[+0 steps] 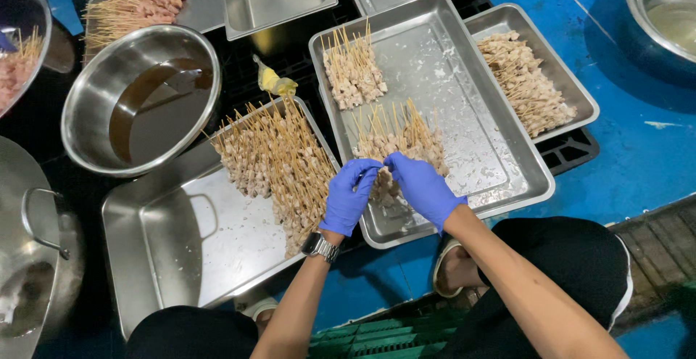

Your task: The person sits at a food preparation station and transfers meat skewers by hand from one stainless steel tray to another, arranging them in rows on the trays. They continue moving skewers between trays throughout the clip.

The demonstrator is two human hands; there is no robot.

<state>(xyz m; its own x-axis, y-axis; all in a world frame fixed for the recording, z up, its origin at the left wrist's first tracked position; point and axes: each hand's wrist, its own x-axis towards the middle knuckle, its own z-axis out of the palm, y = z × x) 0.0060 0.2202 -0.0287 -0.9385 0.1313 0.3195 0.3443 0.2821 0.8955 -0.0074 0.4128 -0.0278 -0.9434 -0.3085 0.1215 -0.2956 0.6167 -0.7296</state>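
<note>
Both my hands wear blue gloves. My left hand (350,196) and my right hand (420,185) meet fingertip to fingertip over a pile of pale meat skewers (402,141) in the big steel tray (500,178). Their fingers pinch at skewers near the pile's front; what exactly each grips is partly hidden. A silver watch (320,246) is on my left wrist. A second small pile of skewers (353,72) lies at the tray's far end.
Left of my hands a steel tray (167,257) bears a heap of skewers (279,159). A bowl of brown liquid (141,101) stands further left, a tray of skewers (529,83) to the right. Pots, empty trays and a blue floor (638,141) surround these.
</note>
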